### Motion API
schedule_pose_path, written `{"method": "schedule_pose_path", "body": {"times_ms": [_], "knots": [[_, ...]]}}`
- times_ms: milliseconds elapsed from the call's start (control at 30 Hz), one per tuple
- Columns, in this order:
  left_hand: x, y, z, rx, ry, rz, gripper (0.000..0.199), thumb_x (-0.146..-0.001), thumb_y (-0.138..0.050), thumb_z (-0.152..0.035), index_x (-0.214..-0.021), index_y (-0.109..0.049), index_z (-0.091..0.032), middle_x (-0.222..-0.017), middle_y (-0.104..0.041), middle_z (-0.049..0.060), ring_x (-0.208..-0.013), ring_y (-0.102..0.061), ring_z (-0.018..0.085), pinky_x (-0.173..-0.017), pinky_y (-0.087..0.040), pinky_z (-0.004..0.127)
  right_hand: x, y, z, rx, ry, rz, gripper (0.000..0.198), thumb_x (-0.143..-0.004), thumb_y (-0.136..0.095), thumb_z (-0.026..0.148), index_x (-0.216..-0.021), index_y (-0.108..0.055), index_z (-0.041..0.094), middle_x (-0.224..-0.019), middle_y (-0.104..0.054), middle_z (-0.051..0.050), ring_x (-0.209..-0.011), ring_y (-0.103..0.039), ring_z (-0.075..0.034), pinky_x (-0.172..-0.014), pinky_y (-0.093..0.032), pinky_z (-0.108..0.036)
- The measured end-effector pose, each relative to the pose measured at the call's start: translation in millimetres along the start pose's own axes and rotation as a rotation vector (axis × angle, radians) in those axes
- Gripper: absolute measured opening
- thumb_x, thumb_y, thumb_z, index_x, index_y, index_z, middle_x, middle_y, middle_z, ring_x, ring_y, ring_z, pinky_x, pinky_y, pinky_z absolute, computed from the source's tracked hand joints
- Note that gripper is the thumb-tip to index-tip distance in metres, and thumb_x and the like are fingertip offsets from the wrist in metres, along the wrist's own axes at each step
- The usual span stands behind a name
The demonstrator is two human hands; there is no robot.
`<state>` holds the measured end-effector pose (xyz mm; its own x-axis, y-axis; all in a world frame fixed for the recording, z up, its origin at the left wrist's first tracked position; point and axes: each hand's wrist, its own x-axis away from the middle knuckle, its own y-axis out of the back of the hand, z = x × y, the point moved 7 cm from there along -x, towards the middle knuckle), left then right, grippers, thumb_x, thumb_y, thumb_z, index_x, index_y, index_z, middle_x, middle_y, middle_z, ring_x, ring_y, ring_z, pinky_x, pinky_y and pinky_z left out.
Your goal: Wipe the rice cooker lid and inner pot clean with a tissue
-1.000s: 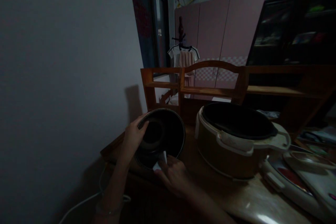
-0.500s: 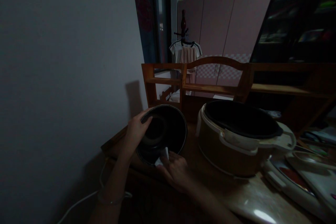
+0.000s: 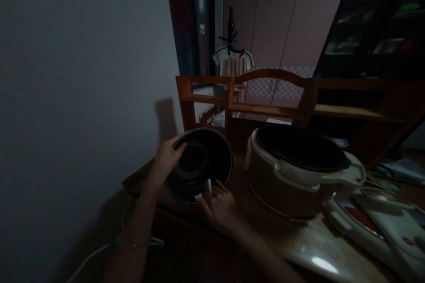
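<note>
A dark round inner pot is tipped on its side, its mouth turned toward me. My left hand grips its upper left rim, thumb inside and fingers round the outside. At the lower rim my right hand pinches a folded white tissue or cloth against the inner wall. Part of the white piece is hidden by my fingers. To the right stands a rice cooker body with a pale rim and a black interior; neither hand touches it.
A cooker lid lies on the wooden table at the right. Behind rises a wooden shelf rack. The wall borders the left side, and a white cable hangs below the table edge.
The view has shifted slightly, so everything sits a little further left and higher. My right hand keeps the white piece at the pot's lower inner rim; the left grip is unchanged.
</note>
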<state>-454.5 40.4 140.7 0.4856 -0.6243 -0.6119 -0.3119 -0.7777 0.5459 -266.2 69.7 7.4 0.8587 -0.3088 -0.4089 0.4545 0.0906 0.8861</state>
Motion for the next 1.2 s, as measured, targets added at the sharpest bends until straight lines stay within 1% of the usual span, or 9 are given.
{"method": "schedule_pose_path", "body": {"times_ms": [200, 300, 467, 567, 700, 833, 933, 1033, 1200], "knots": [[-0.9, -2.2, -6.7, 0.002, -0.008, 0.029, 0.040, -0.089, -0.054, -0.025, -0.126, -0.067, -0.018, -0.124, -0.070, 0.005, -0.116, -0.065, 0.024, -0.105, -0.048, 0.038, 0.0, -1.4, 4.9, 0.002, 0.019, 0.010, 0.051, -0.106, -0.026, 0.042, -0.118, -0.066, 0.012, -0.112, -0.072, -0.014, -0.117, -0.062, -0.020, -0.120, -0.025, -0.039], [-1.0, -2.1, -8.0, 0.006, -0.009, 0.028, 0.041, -0.087, -0.052, -0.022, -0.125, -0.068, -0.020, -0.125, -0.070, 0.003, -0.117, -0.064, 0.022, -0.107, -0.046, 0.037, 1.0, -2.6, 7.2, -0.019, 0.016, 0.008, 0.048, -0.106, -0.028, 0.040, -0.119, -0.065, 0.013, -0.117, -0.070, -0.014, -0.120, -0.060, -0.020, -0.120, -0.024, -0.039], [-2.2, -5.5, -7.9, 0.010, -0.036, 0.053, 0.048, -0.083, -0.049, -0.015, -0.125, -0.068, -0.024, -0.124, -0.070, 0.000, -0.117, -0.064, 0.021, -0.107, -0.045, 0.035, 0.8, -2.0, 11.1, -0.033, -0.037, 0.012, 0.050, -0.105, -0.027, 0.042, -0.121, -0.064, 0.013, -0.126, -0.066, -0.017, -0.127, -0.055, -0.025, -0.116, -0.030, -0.042], [-2.2, -6.0, -7.3, 0.016, -0.042, 0.058, 0.052, -0.079, -0.047, -0.013, -0.125, -0.068, -0.024, -0.124, -0.070, -0.001, -0.117, -0.064, 0.021, -0.106, -0.046, 0.034, -2.6, -1.4, 19.8, -0.048, -0.015, 0.047, 0.049, -0.105, -0.026, 0.041, -0.118, -0.063, 0.013, -0.120, -0.069, -0.017, -0.123, -0.058, -0.025, -0.114, -0.034, -0.041], [-0.4, -3.9, -5.1, 0.020, -0.045, 0.050, 0.057, -0.076, -0.045, -0.010, -0.127, -0.067, -0.024, -0.124, -0.070, -0.002, -0.117, -0.064, 0.021, -0.106, -0.046, 0.034, -12.3, -3.6, 36.5, -0.125, -0.001, 0.096, 0.052, -0.106, -0.020, 0.042, -0.116, -0.062, 0.014, -0.107, -0.073, -0.015, -0.111, -0.065, -0.026, -0.100, -0.046, -0.041], [1.3, -0.5, 0.0, 0.020, -0.036, 0.027, 0.060, -0.074, -0.044, -0.008, -0.128, -0.066, -0.022, -0.124, -0.070, 0.000, -0.117, -0.064, 0.021, -0.107, -0.046, 0.036, -24.7, -11.0, 53.0, -0.322, -0.058, 0.090, 0.053, -0.107, -0.012, 0.039, -0.119, -0.059, 0.019, -0.111, -0.071, -0.010, -0.102, -0.068, -0.022, -0.085, -0.052, -0.032], [2.4, 0.5, 0.9, 0.024, -0.036, 0.025, 0.062, -0.073, -0.044, -0.006, -0.129, -0.066, -0.021, -0.123, -0.071, 0.000, -0.117, -0.064, 0.021, -0.107, -0.046, 0.035, -28.7, -12.7, 61.3, -0.413, -0.084, 0.049, 0.052, -0.108, -0.010, 0.033, -0.124, -0.058, 0.021, -0.115, -0.070, -0.008, -0.107, -0.066, -0.020, -0.088, -0.050, -0.030], [3.8, 2.3, -1.7, 0.015, -0.038, 0.009, 0.063, -0.072, -0.043, -0.005, -0.129, -0.066, -0.020, -0.124, -0.070, 0.001, -0.118, -0.064, 0.021, -0.107, -0.046, 0.034, -25.3, -8.2, 63.3, -0.450, -0.079, 0.022, 0.050, -0.108, -0.011, 0.033, -0.129, -0.055, 0.021, -0.118, -0.069, -0.007, -0.110, -0.065, -0.018, -0.092, -0.048, -0.029], [6.4, 5.3, -3.3, -0.005, -0.031, 0.004, 0.062, -0.073, -0.042, -0.004, -0.127, -0.067, -0.022, -0.124, -0.070, -0.001, -0.118, -0.064, 0.020, -0.108, -0.046, 0.034, -11.1, -0.4, 52.6, -0.365, -0.045, 0.036, 0.045, -0.107, -0.021, 0.039, -0.132, -0.054, 0.021, -0.121, -0.068, -0.009, -0.112, -0.064, -0.020, -0.093, -0.049, -0.031]]}}
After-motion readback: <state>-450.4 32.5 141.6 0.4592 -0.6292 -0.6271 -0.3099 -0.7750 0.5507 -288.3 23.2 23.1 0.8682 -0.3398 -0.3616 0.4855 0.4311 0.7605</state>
